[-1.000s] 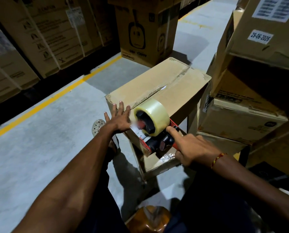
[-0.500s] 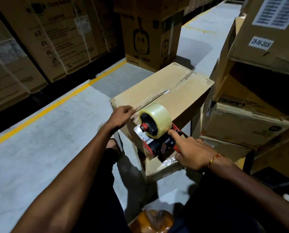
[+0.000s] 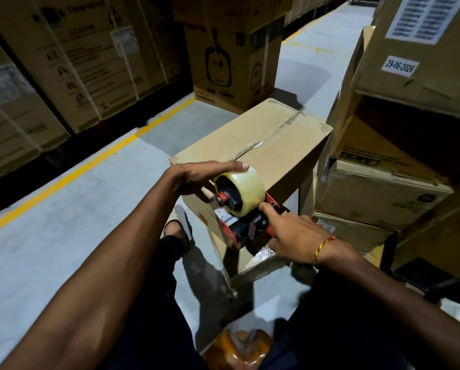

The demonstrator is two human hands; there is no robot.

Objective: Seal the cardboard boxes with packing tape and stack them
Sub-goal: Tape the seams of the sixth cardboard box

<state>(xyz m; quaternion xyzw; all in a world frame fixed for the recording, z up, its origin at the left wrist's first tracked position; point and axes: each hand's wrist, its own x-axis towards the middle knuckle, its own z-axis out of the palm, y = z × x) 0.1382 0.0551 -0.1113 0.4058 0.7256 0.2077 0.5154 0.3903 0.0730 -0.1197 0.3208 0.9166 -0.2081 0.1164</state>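
At the near edge of the box: tape dispenser [image 3: 246, 217] sits against the near top corner of the cardboard box [image 3: 252, 145], roll up, likely so the tape can start on the side face and run up over the seam.
Right hand [image 3: 295, 233]: fingers curled round the dispenser's handle from behind, forefinger stretched forward along the red frame; reads as a steering grip.
Left hand [image 3: 200, 176]: fingers straight and together, laid over the tape roll [image 3: 243, 189] and the box's near edge, clamped on nothing; probably steadying roll and carton against the pull.
Box position: on the floor [image 3: 71, 209] between the person's legs, just beside a stack of cartons [image 3: 383, 188] on the right, presumably where it goes once sealed.
Seam: centre flaps closed; a short glint of tape shows mid-seam, extent unclear.
Stage: judged early in the taping pass; stacking not yet done.
Risk: tape wrinkling if the dispenser tilts off the seam line.
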